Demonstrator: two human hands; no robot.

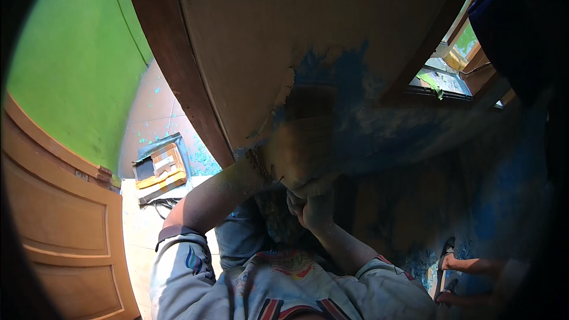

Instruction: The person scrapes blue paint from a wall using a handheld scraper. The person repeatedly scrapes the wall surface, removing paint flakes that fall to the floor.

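Before me stands a wall (249, 35) with beige paint, broken at a ragged edge around a patch of blue (351, 66). A dark, flat scraper (311, 100) lies against this patch, too blurred and shaded for its full outline. My left hand (289, 155), with a band at its wrist, is on the scraper; its fingers are blurred. Just below, my right hand (316, 206) is closed in a fist at the scraper's lower end. The handle is hidden by my hands.
A brown wooden frame (195, 84) borders the wall. Left are a panelled wooden door (71, 222), a green wall (75, 66) and a taped cardboard package (166, 166) on the flake-strewn floor (155, 106). A window sill (449, 84) and another person's sandalled foot (448, 260) appear right.
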